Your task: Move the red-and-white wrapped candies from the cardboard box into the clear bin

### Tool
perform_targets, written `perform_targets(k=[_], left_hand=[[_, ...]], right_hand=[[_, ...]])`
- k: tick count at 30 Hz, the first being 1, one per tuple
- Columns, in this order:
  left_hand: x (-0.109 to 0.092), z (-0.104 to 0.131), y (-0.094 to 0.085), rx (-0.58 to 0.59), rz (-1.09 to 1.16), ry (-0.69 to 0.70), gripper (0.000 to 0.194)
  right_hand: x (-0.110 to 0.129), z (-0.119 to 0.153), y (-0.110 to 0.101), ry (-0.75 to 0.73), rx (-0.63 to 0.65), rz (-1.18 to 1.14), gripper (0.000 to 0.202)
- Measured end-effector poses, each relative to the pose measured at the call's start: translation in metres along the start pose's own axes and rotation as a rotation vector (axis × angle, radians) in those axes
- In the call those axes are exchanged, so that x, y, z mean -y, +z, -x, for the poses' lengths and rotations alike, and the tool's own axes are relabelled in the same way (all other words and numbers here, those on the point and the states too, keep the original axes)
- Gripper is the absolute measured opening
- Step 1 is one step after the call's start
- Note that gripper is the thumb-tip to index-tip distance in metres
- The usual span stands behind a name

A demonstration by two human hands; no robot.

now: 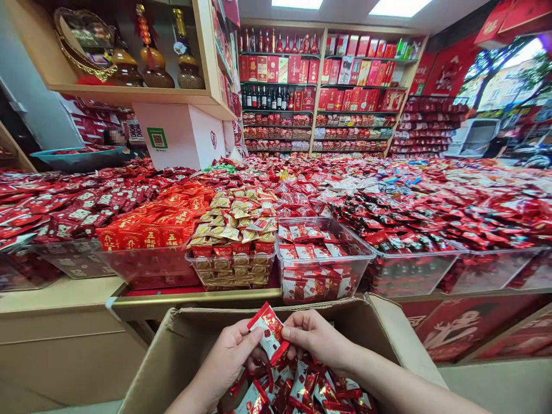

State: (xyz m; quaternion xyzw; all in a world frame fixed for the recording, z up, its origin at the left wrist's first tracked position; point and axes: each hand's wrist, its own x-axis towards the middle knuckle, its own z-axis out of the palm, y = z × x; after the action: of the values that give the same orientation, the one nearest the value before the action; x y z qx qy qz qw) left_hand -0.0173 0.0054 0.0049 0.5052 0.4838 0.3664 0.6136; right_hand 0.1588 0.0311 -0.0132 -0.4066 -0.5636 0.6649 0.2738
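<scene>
Between my two hands, above an open cardboard box (190,330), is a red and white wrapped candy packet (269,333). My left hand (235,351) pinches its left side with the thumb on top. On the right edge, my right hand (313,339) grips it between thumb and fingers. Loose packets of the same look (304,385) fill the box below, partly hidden by my hands and forearms. Just beyond the box stands a clear plastic bin (325,264) with similar red and white packets arranged in it.
A bin of gold durian packets (233,261) and a bin of red packets (149,264) stand to the left. Bins of dark red packets (414,270) line the right. A white QR-code pillar (166,135) rises behind the candy heaps. Stocked shelves (319,86) cover the back wall.
</scene>
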Motion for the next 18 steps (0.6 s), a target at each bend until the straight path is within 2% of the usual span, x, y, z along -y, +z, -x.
perform_targets(k=[2, 5, 7, 9, 10, 12, 14, 16, 18], left_hand=[[0.003, -0.002, -0.001, -0.019, 0.014, -0.039, 0.028], [0.010, -0.004, -0.002, -0.015, 0.063, -0.113, 0.026], [0.013, -0.004, -0.002, 0.012, 0.097, -0.163, 0.026], [0.013, -0.003, -0.001, 0.053, 0.123, -0.188, 0.027], [0.012, -0.002, -0.001, 0.072, 0.136, -0.196, 0.028], [0.007, 0.001, -0.002, 0.116, 0.159, -0.207, 0.036], [0.004, 0.002, -0.003, 0.151, 0.168, -0.219, 0.047], [0.006, 0.002, -0.005, 0.176, 0.152, -0.212, 0.052], [0.014, 0.000, -0.008, 0.194, 0.070, -0.208, 0.048]], right_hand=[[0.000, 0.005, 0.000, -0.132, -0.078, 0.219, 0.034], [0.002, 0.016, 0.001, -0.507, -0.163, 0.679, 0.032], [0.003, 0.021, 0.002, -0.750, -0.099, 0.998, 0.036], [0.004, 0.022, 0.003, -0.920, -0.052, 1.267, 0.025], [0.005, 0.023, 0.004, -0.987, -0.067, 1.365, 0.017], [0.011, 0.026, 0.005, -1.109, -0.131, 1.452, 0.010], [0.026, 0.035, 0.002, -1.219, -0.187, 1.417, 0.012], [0.051, 0.048, -0.007, -1.260, -0.204, 1.352, 0.012], [0.083, 0.056, -0.024, -1.246, -0.250, 1.353, 0.013]])
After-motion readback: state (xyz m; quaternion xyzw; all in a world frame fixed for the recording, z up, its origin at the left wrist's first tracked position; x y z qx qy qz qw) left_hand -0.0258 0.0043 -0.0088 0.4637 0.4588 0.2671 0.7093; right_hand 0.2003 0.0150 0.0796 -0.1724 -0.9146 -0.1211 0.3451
